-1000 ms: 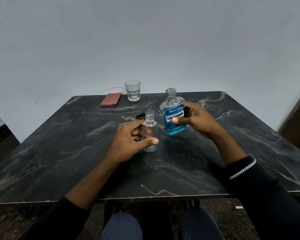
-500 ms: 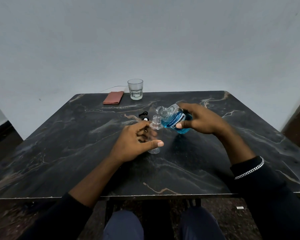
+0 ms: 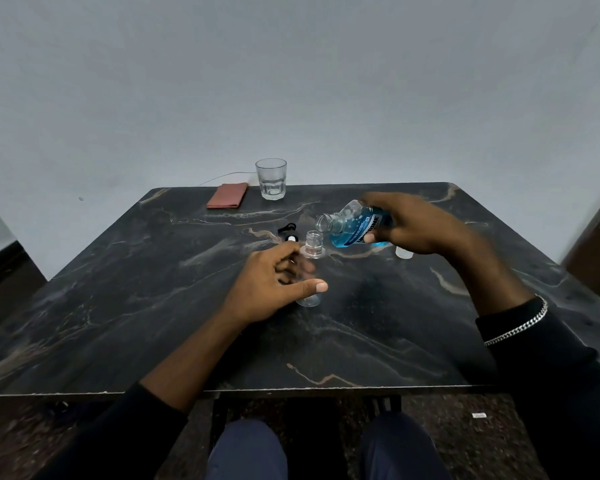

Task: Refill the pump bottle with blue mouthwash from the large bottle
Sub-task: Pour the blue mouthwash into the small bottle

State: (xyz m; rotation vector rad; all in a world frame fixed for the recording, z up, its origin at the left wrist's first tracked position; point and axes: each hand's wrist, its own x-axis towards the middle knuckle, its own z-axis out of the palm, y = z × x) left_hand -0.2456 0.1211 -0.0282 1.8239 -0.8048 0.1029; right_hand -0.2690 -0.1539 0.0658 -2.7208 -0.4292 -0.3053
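A small clear pump bottle (image 3: 312, 244) stands upright and uncapped on the dark marble table (image 3: 153, 306), empty as far as I can see. My left hand (image 3: 274, 285) wraps around its body. My right hand (image 3: 416, 225) grips the large mouthwash bottle (image 3: 352, 225), tipped almost flat, its open neck pointing left just above and right of the small bottle's mouth. Blue liquid sits in the lower side of the large bottle. The black pump head (image 3: 287, 232) lies on the table behind the small bottle.
A drinking glass (image 3: 271, 178) and a folded reddish cloth (image 3: 227, 195) sit at the far edge, with a thin cable behind them. A whitish cap (image 3: 404, 252) lies under my right wrist. My knees show below the near table edge.
My right hand has tilted the large bottle from upright to nearly horizontal and brought its neck close to the small bottle's mouth. My left hand has kept its hold.
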